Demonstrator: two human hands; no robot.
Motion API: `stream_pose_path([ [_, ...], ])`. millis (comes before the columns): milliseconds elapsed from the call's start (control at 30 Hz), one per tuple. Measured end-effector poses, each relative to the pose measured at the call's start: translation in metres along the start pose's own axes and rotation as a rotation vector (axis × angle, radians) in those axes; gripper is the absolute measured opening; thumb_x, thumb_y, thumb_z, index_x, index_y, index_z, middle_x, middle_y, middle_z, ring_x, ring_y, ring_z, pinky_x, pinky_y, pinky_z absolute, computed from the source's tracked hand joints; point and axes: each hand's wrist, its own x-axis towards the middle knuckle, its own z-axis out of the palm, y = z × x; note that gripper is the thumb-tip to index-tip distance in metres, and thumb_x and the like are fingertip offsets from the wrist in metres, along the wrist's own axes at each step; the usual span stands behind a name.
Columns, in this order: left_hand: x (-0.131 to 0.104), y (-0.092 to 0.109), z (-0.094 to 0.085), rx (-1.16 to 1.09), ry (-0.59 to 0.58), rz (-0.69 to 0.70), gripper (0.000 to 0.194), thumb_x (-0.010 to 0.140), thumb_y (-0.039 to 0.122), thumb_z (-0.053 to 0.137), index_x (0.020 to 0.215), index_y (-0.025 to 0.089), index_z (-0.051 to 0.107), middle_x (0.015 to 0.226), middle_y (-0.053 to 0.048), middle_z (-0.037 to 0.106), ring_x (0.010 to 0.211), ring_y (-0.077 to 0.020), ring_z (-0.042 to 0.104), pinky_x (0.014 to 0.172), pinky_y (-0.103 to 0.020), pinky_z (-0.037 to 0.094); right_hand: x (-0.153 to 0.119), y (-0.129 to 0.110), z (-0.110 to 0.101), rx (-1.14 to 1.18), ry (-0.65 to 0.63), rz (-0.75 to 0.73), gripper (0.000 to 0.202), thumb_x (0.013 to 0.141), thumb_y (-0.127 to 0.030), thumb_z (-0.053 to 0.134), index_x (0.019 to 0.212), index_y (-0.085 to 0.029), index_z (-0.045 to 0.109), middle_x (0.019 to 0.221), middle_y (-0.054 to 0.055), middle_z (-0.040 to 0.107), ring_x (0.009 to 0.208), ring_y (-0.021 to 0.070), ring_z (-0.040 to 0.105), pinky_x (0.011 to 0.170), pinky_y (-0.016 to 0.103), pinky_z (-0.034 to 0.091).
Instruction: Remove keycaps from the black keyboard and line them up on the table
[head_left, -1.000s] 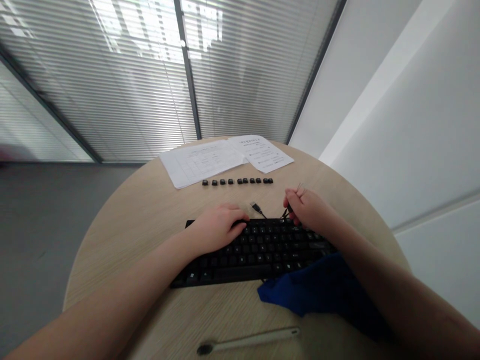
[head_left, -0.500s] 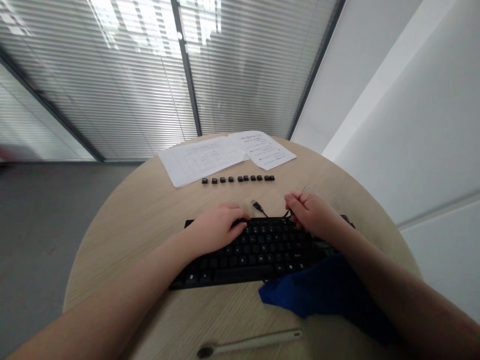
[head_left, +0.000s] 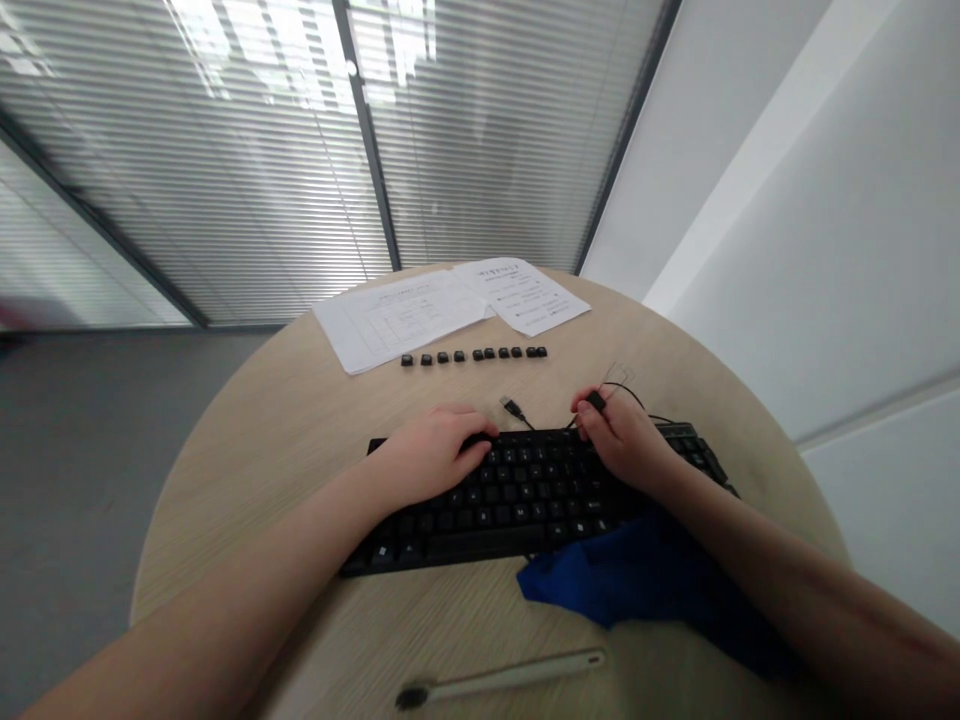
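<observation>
A black keyboard (head_left: 487, 545) lies on the round wooden table, partly covered by both forearms. My left hand (head_left: 439, 450) grips its upper left edge, thumb on the keys and fingers behind. Over the right part of the keyboard, my right hand (head_left: 619, 430) pinches a small black keycap (head_left: 595, 401). Thin wire loops (head_left: 621, 374) stick out from that hand. Several loose black keycaps (head_left: 459, 356) stand in a row beyond the keyboard. A USB plug (head_left: 513, 408) with its cable lies between the hands.
Printed papers (head_left: 405, 315) lie at the table's far side. A blue cloth (head_left: 600, 580) sits under my right forearm, against the keyboard's near edge. A white-handled brush (head_left: 502, 682) is close to the table's (head_left: 225, 440) near side. Blinds and a white wall stand behind.
My right hand has turned and lifted slightly, and a black keycap now shows in its fingers. The keyboard's right end and a cable have come into view. My left hand is almost unmoved.
</observation>
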Motion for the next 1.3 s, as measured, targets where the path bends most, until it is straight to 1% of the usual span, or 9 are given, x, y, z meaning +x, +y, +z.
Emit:
stream_pose_path([
  [167,0.000,0.001,-0.002,-0.029,-0.011,0.000,0.024,0.095,0.026,0.053,0.110,0.021,0.071,0.109,-0.007,0.075,0.099,-0.0246,0.069,0.091,-0.041,0.052,-0.004,0.003,0.003,0.008,0.067,0.035,0.017,0.096,-0.032,0.045,0.092,-0.021,0.058,0.064,0.001,0.065,0.060,0.0201,0.063,0.064,0.032,0.045],
  [367,0.001,0.001,-0.002,-0.010,-0.013,0.007,0.024,0.095,0.026,0.053,0.108,0.020,0.072,0.106,-0.008,0.075,0.100,-0.0246,0.068,0.092,-0.041,0.052,0.002,0.012,0.008,0.118,0.074,0.111,0.019,0.098,-0.035,0.044,0.090,-0.022,0.057,0.058,-0.003,0.063,0.051,0.0169,0.060,0.059,0.030,0.044],
  [567,0.002,0.001,-0.001,-0.018,-0.022,-0.010,0.024,0.094,0.027,0.053,0.108,0.021,0.072,0.107,-0.007,0.075,0.099,-0.0235,0.068,0.092,-0.039,0.052,-0.003,0.006,0.005,0.043,0.085,0.048,0.015,0.094,-0.032,0.050,0.091,-0.021,0.059,0.061,0.000,0.065,0.055,0.0176,0.061,0.057,0.030,0.044],
  [767,0.002,-0.003,0.001,-0.007,-0.018,-0.008,0.025,0.094,0.028,0.054,0.108,0.021,0.073,0.106,-0.007,0.076,0.099,-0.0242,0.069,0.092,-0.040,0.052,0.003,0.002,-0.002,0.301,0.332,0.084,0.018,0.098,-0.032,0.043,0.087,-0.023,0.054,0.055,-0.005,0.056,0.047,0.0133,0.052,0.047,0.024,0.040],
  [933,0.001,0.000,-0.004,0.019,-0.030,0.006,0.027,0.096,0.029,0.052,0.110,0.021,0.073,0.109,-0.008,0.075,0.101,-0.0241,0.068,0.095,-0.041,0.052,0.000,0.001,0.000,0.395,0.260,0.032,0.017,0.099,-0.031,0.048,0.087,-0.022,0.056,0.057,-0.005,0.058,0.048,0.0121,0.054,0.048,0.023,0.044],
  [1033,-0.003,0.014,-0.012,0.002,0.072,-0.008,0.028,0.096,0.032,0.054,0.114,0.020,0.073,0.116,-0.009,0.073,0.107,-0.0252,0.066,0.099,-0.042,0.050,-0.012,-0.010,-0.001,0.504,0.206,-0.068,0.014,0.100,-0.031,0.051,0.092,-0.022,0.059,0.066,-0.002,0.064,0.055,0.0127,0.062,0.053,0.024,0.051],
  [1100,-0.007,0.026,-0.016,-0.112,0.159,-0.048,0.032,0.094,0.035,0.058,0.119,0.020,0.071,0.113,-0.008,0.073,0.099,-0.0228,0.067,0.092,-0.040,0.053,-0.021,-0.021,-0.005,0.544,0.124,-0.169,0.011,0.100,-0.029,0.053,0.096,-0.022,0.062,0.074,0.000,0.068,0.063,0.0132,0.066,0.059,0.025,0.054],
  [1133,-0.008,0.031,-0.017,-0.207,0.156,-0.056,0.034,0.093,0.036,0.060,0.121,0.021,0.070,0.108,-0.006,0.074,0.092,-0.0208,0.067,0.085,-0.037,0.054,-0.025,-0.026,-0.007,0.548,0.084,-0.223,0.010,0.100,-0.027,0.054,0.097,-0.023,0.063,0.077,0.000,0.069,0.065,0.0133,0.067,0.061,0.025,0.055],
  [1300,-0.011,0.045,-0.010,-0.652,0.046,0.000,0.036,0.087,0.035,0.067,0.119,0.021,0.071,0.088,-0.002,0.072,0.076,-0.0156,0.064,0.066,-0.028,0.052,-0.035,-0.038,-0.013,0.541,-0.049,-0.400,0.014,0.100,-0.020,0.054,0.105,-0.023,0.067,0.082,0.002,0.072,0.070,0.0133,0.067,0.065,0.025,0.054],
])
